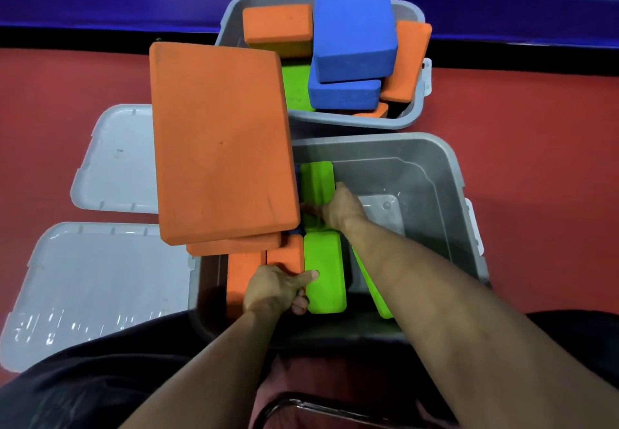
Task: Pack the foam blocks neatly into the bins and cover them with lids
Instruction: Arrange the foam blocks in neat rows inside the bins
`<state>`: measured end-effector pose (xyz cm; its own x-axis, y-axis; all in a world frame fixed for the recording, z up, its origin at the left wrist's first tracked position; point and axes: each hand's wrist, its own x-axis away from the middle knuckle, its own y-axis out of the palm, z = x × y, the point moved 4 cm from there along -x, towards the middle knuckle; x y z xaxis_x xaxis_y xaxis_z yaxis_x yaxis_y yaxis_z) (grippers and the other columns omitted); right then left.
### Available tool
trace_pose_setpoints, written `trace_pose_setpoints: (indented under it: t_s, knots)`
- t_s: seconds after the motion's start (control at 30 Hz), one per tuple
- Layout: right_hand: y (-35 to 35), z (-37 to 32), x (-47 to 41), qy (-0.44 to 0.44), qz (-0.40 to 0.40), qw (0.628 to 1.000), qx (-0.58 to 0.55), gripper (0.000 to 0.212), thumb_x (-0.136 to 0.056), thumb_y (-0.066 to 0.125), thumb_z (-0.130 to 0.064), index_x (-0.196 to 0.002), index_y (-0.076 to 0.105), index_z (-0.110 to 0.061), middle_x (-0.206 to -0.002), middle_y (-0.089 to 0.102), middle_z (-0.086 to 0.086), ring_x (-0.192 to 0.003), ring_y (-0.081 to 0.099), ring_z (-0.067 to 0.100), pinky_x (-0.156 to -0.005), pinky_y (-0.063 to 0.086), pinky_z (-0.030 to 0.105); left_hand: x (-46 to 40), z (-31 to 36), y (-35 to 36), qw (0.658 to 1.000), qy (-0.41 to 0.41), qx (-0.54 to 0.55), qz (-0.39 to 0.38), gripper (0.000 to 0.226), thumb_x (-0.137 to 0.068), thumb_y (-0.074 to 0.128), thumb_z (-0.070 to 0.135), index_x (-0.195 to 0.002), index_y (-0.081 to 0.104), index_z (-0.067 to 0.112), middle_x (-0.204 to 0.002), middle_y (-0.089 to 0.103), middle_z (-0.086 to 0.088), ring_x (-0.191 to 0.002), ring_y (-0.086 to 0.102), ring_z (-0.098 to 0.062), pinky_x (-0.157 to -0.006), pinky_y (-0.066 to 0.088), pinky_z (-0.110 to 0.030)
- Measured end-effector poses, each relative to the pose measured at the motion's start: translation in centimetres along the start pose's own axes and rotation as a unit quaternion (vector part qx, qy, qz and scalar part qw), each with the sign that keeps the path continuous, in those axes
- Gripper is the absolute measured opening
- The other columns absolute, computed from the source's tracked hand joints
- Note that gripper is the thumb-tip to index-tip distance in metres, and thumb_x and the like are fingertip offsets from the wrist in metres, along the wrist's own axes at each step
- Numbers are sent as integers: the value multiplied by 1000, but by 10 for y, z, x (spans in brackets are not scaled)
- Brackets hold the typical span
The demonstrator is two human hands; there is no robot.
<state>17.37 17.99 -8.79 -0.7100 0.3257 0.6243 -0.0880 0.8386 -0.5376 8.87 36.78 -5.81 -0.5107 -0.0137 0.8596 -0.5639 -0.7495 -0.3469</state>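
foam blocks [324, 276] are half packed in near bin [445, 174]; one is gripped by left hand [274, 289], another by right hand [341, 209]; lids [100, 277] are not yet fitted.

- One head-worn view, wide-angle, looking steeply down and forward from close above.
- Near bin [445, 174] fills the centre; far bin [407, 120] sits toward the top.

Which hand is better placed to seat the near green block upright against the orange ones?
Left. The left hand already grips the near green block beside the orange blocks; the right hand is busy with the far green block.
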Motion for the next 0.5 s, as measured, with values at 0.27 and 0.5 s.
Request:
trace_pose_setpoints:
  t_s: [0.27,0.5]
  knots:
    - [0,11,38,-30,-44,998,-41,81,-81,78,-56,-143,45,-16,-140,61,8,-125,59,28,-102,47,33,12,-4,2,994,42,-99,35,53,-88,66,59,-68,70,10,-50,67,1,-45,64,-10,-59,52,-23]
    - [-82,61,116,-62,35,997,10,87,-81,78,-53,-151,43,-15,-155,46,5,-140,46,23,-115,35,32,34,-4,3,969,83,-203,110,64,-78,61,75,-92,73,14,-90,76,-6,-94,72,-26,-80,53,-31]
